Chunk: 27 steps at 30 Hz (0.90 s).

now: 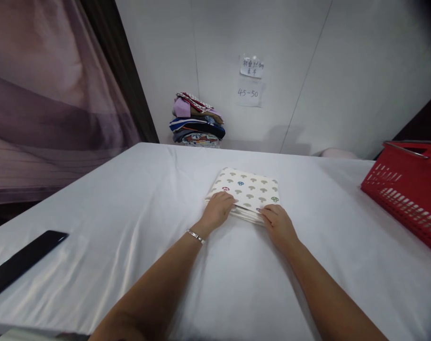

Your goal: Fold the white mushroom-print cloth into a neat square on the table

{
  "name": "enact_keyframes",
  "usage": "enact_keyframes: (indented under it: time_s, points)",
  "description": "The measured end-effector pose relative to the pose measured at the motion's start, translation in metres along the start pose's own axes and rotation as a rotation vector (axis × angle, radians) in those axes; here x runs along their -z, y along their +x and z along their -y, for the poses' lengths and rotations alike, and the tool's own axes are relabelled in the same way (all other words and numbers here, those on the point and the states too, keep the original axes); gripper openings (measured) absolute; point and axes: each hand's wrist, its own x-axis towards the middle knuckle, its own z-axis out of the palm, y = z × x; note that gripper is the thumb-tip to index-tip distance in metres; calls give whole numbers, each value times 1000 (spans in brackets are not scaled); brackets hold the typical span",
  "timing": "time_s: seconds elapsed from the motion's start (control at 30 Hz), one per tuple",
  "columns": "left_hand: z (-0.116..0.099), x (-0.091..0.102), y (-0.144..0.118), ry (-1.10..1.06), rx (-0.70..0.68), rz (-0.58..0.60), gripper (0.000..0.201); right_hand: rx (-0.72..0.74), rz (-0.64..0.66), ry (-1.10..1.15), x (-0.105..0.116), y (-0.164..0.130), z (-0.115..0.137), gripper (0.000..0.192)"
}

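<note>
Both forearms reach out from the near edge over the white-covered table (112, 199), a thin bracelet (195, 236) on the left wrist. The left hand (218, 208) lies palm down with its fingers curled over the near-left corner of a folded mushroom-print cloth (247, 189); the right hand (277, 222) presses on the near-right corner, its fingertips on the stacked layers of the fold. Neither hand is clenched, and both rest on the cloth rather than lifting it. The cloth sits at the middle of the table, a compact square with its layered edge toward the person. By the look of it the fold is being squared up, and that goes best with flat palms, even pressure on both corners and the layered edges lined up before letting go, since the smooth cover beneath could let the bundle slide. A dark phone (20, 260) lies near the left edge, a red plastic basket (407, 189) stands at the right, and a stack of folded clothes (197, 121) rests against the far wall. Two paper notes (251, 80) are stuck on that wall: the lower one reads "45-50", while the handwriting on the upper one is too small to make out.
</note>
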Motion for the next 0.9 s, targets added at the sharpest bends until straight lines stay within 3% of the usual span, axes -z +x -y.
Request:
enact_keyframes:
  time_s: [0.53, 0.9]
  points:
    - [1, 2, -9, -29, 12, 78, 21, -44, 159, 0, 7, -2, 4, 24]
    - [-1, -4, -5, 73, -36, 53, 25, 0, 51, -75, -1, 1, 1, 24]
